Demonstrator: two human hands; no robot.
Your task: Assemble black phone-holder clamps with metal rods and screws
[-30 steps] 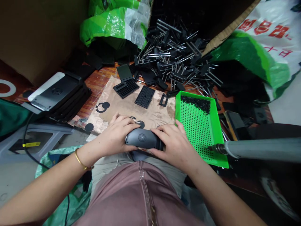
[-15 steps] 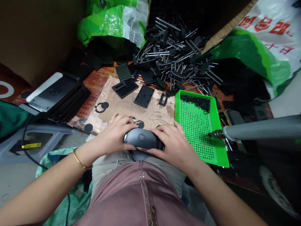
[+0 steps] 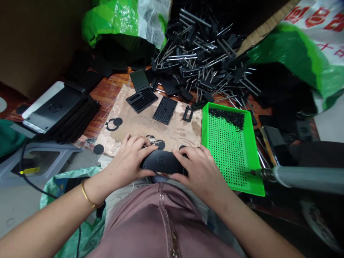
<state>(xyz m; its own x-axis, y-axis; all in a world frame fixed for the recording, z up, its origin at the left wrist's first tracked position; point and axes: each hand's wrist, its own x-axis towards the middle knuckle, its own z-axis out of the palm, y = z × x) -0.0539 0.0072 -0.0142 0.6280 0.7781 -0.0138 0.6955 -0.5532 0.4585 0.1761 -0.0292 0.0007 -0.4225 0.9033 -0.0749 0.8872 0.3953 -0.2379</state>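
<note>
Between my hands is a black plastic plate [image 3: 162, 163] with a round ringed emblem in its middle, at the near edge of the cardboard sheet. My left hand [image 3: 131, 156] grips its left end, thumb on the near side and fingers on the far side. On the right end my right hand [image 3: 197, 165] holds it the same way. Beyond them lie a ribbed black plate [image 3: 165, 110], a second ribbed plate [image 3: 142, 100] and a small slotted black piece [image 3: 187, 113]. The underside of the held plate is hidden.
To the right stands a green perforated tray [image 3: 204, 132] with black screws [image 3: 228, 118] at its far end. A grey power screwdriver [image 3: 303, 177] reaches over its right edge. Black parts with metal rods [image 3: 199, 64] are heaped behind. Stacked black plates [image 3: 57, 109] stand left.
The held plate has tilted, its top turning from shiny grey to dark. Both hands keep their grip. The screwdriver appears lower, and the whole view has shifted slightly.
</note>
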